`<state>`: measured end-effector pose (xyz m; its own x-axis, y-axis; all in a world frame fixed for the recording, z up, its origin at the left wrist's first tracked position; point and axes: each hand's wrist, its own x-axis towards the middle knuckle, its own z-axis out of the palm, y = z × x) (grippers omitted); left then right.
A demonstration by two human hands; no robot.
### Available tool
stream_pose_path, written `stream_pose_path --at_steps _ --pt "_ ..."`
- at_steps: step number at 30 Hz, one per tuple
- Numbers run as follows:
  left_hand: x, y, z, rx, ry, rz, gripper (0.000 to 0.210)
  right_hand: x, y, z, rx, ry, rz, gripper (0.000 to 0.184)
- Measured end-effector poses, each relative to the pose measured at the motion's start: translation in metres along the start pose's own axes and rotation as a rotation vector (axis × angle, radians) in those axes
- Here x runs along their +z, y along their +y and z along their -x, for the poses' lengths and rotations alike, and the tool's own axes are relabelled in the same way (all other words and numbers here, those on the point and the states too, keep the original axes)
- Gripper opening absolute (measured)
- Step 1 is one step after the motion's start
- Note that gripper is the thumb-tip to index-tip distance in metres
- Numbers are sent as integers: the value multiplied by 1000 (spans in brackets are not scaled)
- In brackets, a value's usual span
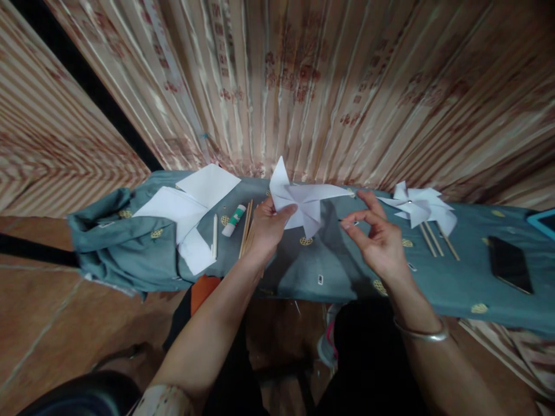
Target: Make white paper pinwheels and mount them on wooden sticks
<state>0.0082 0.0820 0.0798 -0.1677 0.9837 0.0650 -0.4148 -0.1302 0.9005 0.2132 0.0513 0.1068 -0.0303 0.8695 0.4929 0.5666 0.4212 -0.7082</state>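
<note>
A white paper pinwheel with folded, pointed blades is held up over the cloth-covered table. My left hand is closed on its left side, the thumb pressed on the paper near the middle. To the right of the pinwheel, my right hand pinches a small, thin, pin-like piece between thumb and forefinger, its other fingers raised. That piece is apart from the paper and too small to make out fully. Several thin wooden sticks lie beside my left hand, partly hidden by it.
Left of the sticks are a glue stick, a white pencil and white paper sheets. Finished pinwheels on sticks lie at right, near a dark phone and a blue-edged device. A pleated curtain hangs behind the table.
</note>
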Motion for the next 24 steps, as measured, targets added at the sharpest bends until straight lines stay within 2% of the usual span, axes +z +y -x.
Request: stream_pose_path --at_steps 4,7,13,17,24 --pt "8 -3 1 16 8 -92 18 1 -47 10 -243 93 167 5" --pt "14 -3 4 19 -17 -114 19 12 -55 14 -329 45 216 6" --pt "21 1 17 -19 -75 -123 19 25 -31 10 -200 -67 152 11" --pt "23 7 24 -44 -104 -130 19 23 -27 9 -133 -70 100 10" --pt "23 10 30 -44 -138 -149 16 17 -24 6 -132 -62 52 11"
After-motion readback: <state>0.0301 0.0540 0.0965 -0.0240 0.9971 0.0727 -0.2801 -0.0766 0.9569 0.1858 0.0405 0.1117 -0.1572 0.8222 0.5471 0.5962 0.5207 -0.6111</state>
